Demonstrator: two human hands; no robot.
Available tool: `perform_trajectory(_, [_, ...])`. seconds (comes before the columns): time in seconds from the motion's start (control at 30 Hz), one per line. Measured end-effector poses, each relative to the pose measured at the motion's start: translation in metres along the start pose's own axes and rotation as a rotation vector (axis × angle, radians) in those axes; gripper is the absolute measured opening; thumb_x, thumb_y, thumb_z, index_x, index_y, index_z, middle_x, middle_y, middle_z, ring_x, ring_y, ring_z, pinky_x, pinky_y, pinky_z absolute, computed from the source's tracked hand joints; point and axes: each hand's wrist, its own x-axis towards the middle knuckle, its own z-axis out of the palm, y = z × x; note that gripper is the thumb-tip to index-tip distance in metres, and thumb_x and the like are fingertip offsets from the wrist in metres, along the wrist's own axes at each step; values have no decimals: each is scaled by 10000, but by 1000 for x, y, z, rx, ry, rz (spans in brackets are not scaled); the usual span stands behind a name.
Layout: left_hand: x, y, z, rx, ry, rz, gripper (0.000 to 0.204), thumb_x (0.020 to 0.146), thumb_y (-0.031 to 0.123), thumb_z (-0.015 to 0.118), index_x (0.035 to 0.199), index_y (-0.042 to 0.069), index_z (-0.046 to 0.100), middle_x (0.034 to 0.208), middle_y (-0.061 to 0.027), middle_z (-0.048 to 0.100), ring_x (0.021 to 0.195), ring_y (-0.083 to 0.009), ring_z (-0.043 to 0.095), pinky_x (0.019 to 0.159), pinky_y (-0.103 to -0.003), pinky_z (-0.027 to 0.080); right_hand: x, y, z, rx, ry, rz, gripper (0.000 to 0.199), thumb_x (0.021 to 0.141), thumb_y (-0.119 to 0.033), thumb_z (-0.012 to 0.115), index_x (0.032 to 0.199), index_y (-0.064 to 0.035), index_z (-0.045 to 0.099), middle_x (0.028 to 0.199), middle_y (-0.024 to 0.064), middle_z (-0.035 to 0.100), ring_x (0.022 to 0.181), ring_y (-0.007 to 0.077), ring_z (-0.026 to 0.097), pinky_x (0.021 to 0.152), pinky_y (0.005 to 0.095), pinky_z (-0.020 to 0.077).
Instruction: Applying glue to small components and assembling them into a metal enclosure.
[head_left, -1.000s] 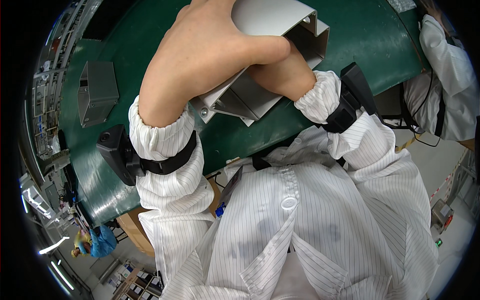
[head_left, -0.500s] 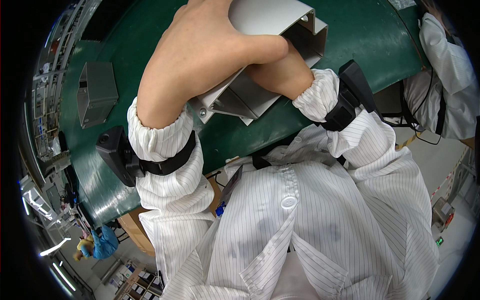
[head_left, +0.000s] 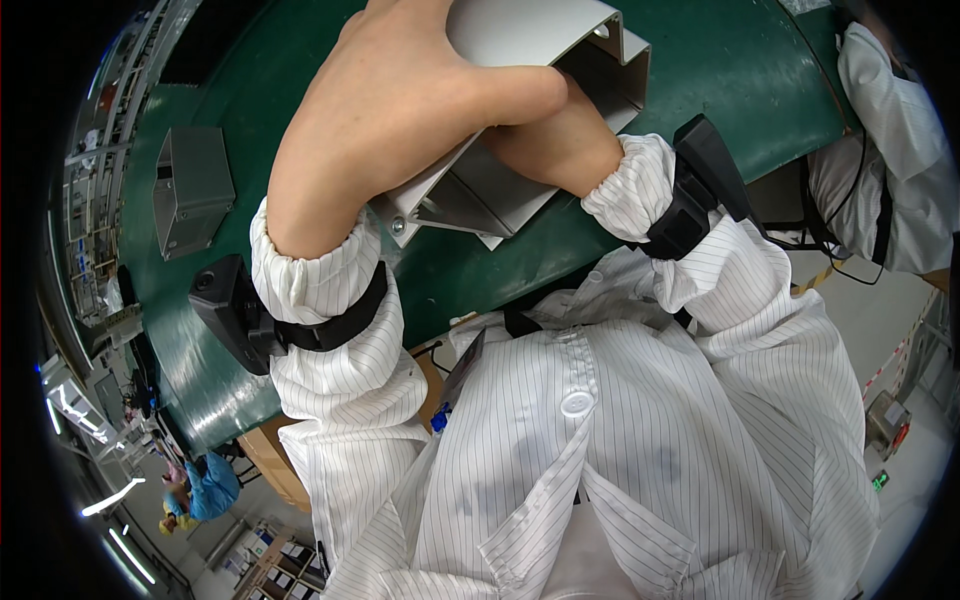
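A light grey sheet-metal housing [head_left: 530,28], hollow and open at the side, lies tilted on the green table at the top middle. Over its near part spreads my left hand [head_left: 385,110], gripping it with the thumb stretched to the right across the opening. The left fingertips are hidden or cut off by the upper edge. My right hand [head_left: 550,140] reaches into the hollow from the right, beneath the left thumb; its fingers are out of sight inside. A screw [head_left: 398,226] shows at the housing's near left corner.
A smaller dark grey metal box [head_left: 195,190] stands on the green table [head_left: 740,70] to the left. At the right edge sits a co-worker in a white sleeve [head_left: 890,130]. A person in blue [head_left: 212,487] and a cardboard box [head_left: 272,465] appear lower left.
Both hands and the housing have shifted very slightly left. The grip looks the same. The distant person in blue has moved a little.
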Motion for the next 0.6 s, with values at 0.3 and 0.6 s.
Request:
perform_trajectory(0.3, [1, -1, 1, 21, 15, 7, 872, 553, 382, 664, 1286, -14, 403, 1091, -266, 504, 1010, -365, 526, 896, -353, 414, -1, 0, -3, -35, -5, 14, 129, 730, -178, 609, 817, -98, 661, 757, 96, 662, 717, 288, 638, 691, 388, 513])
perform_trajectory(0.6, [2, -7, 2, 33, 8, 17, 872, 556, 405, 650, 1286, -4, 406, 1077, -268, 510, 999, -375, 527, 879, -359, 419, -1, 0, -4, -82, 17, 2, 116, 710, -176, 619, 786, -98, 657, 731, 98, 658, 693, 288, 639, 675, 388, 520])
